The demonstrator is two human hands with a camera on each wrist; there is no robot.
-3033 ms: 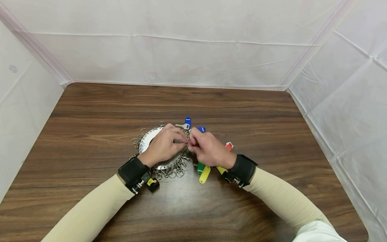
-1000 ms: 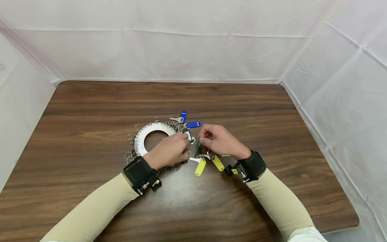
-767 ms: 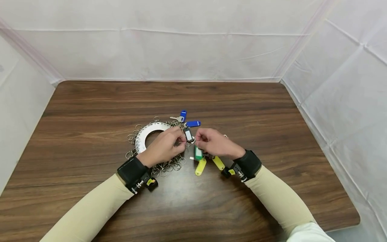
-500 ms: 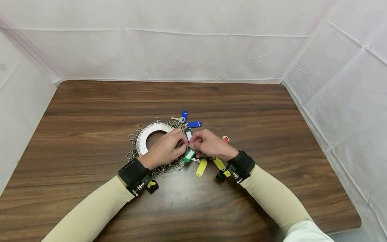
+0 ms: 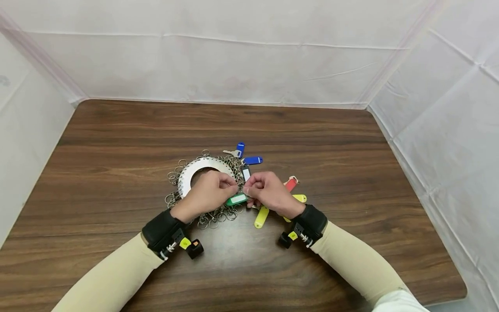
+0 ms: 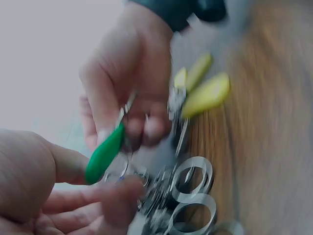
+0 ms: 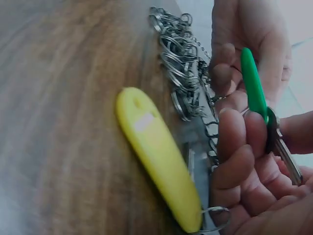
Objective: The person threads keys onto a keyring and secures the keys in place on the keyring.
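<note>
Near the middle of the wooden table, both hands meet over the right edge of a flat metal disc whose rim carries many small split rings.

1. Location of the work piece. The green key tag is off the table, held between the two hands, just right of the disc. A metal key hangs from the same end of it.

2. Handling. The green key tag appears to be light, rigid plastic with a smooth, fairly slippery face. Its ring is thin sprung wire, stiff to pry open and likely to snap shut. The best hold is judged to be at the ring end, close to the key, where the tag cannot swing.

3. Right hand. Its fingers are curled tight, pinching the tag's ring end and the key together.

4. Left hand. Thumb and forefinger are closed to a narrow pinch at the tag's other end and the rings by the disc. Which ring they hold cannot be told.

5. Nearby items. A yellow tag lies flat just beside the right hand, with a red tag and two blue tags close by.
</note>
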